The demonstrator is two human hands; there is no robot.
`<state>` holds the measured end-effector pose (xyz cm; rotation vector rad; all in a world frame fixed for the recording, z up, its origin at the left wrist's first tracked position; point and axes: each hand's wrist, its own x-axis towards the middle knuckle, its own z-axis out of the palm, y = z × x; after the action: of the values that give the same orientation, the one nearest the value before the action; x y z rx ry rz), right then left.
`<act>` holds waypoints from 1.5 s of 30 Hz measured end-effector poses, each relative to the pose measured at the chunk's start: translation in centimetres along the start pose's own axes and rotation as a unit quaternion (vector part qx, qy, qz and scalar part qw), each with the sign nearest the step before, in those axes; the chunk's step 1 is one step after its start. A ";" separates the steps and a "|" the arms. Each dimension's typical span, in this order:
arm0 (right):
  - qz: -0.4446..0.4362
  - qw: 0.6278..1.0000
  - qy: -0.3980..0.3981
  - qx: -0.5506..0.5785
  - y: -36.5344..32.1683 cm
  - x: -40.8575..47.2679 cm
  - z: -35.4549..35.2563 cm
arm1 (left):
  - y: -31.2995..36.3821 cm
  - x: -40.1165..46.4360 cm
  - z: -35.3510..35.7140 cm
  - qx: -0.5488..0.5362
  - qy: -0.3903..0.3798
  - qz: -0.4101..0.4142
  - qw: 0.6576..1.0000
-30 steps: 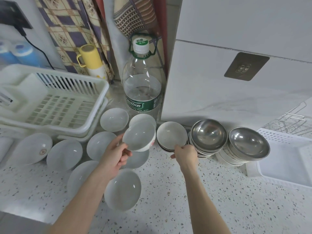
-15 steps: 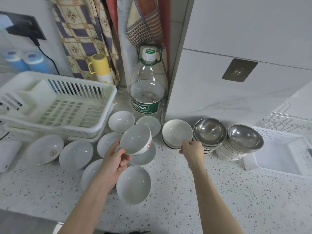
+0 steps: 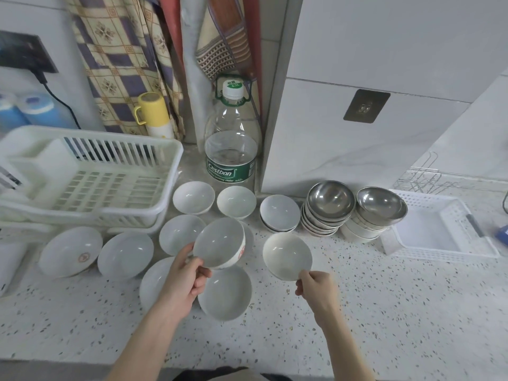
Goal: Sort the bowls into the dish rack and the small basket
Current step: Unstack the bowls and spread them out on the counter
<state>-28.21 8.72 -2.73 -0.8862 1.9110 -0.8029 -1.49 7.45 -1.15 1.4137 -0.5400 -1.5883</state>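
A: Left hand (image 3: 184, 281): thumb and fingers curled on the near rim of a white ceramic bowl with a red mark on its side (image 3: 219, 243), held tilted above the speckled stone counter (image 3: 384, 312). Fingertips under the bowl are hidden.

B: Right hand (image 3: 316, 284)?

A: It pinches the near edge of a plain white ceramic bowl (image 3: 287, 255), also tilted, just in front of a short stack of white bowls with dark rims (image 3: 279, 213). Which fingers grip, I cannot tell; the knuckles face the camera.

B: Where do the rest lie?

A: Loose white bowls sit on the counter around the left hand; one shallow bowl with a reddish emblem (image 3: 71, 251) is far left. Another lies mostly hidden behind the held bowl. Two stacks topped with steel bowls (image 3: 331, 202) stand right of the white stack; the count in each is hard to make out.

B: Containers?

A: White slatted plastic dish rack (image 3: 93, 182) at left, its left end cut off and blurred. Small white perforated basket (image 3: 437, 226) at right, touching the far steel stack; a wire rack behind it is partly out of view. Clear water bottle with a green label (image 3: 232, 149) stands behind the bowls.
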 end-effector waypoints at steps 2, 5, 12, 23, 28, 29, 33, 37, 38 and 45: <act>0.003 1.000 0.002 -0.016 0.8 0.0 0.5 | -0.2 -0.3 -0.2 0.014 -0.002 0.001 1.000; -0.005 0.999 0.006 -0.033 1.3 0.0 1.2 | -0.6 -0.7 -0.7 0.030 -0.004 0.003 1.000; 0.013 0.999 -0.002 -0.034 1.6 0.6 2.4 | -1.2 -1.5 -1.6 0.047 0.010 0.001 0.999; 0.031 0.999 0.003 -0.022 1.7 1.4 3.9 | -1.0 -2.2 -1.6 0.071 0.018 -0.004 0.997; 0.039 0.999 0.001 0.003 1.6 1.5 4.0 | -1.3 -2.2 -1.5 0.087 0.014 -0.007 0.996; 0.039 0.999 0.000 0.003 1.6 1.5 4.0 | -1.3 -2.2 -1.5 0.090 0.012 -0.007 0.996; 0.054 0.998 -0.008 0.007 1.4 1.5 3.8 | -1.5 -2.2 -0.9 0.110 0.001 -0.008 0.994; 0.084 0.994 -0.036 0.065 1.3 1.0 3.0 | -1.8 -2.5 -0.4 0.136 -0.020 -0.012 0.990; 0.089 0.993 -0.033 0.070 1.4 0.7 2.8 | -1.9 -2.6 -0.3 0.144 -0.025 -0.012 0.989; 0.021 0.997 -0.036 0.071 2.0 -2.2 1.2 | -2.9 -3.2 1.1 0.176 -0.066 -0.005 0.982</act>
<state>-26.84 11.44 -3.90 -0.7750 1.7805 -0.8582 -3.69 11.28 -1.51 1.5754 -0.9304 -1.6585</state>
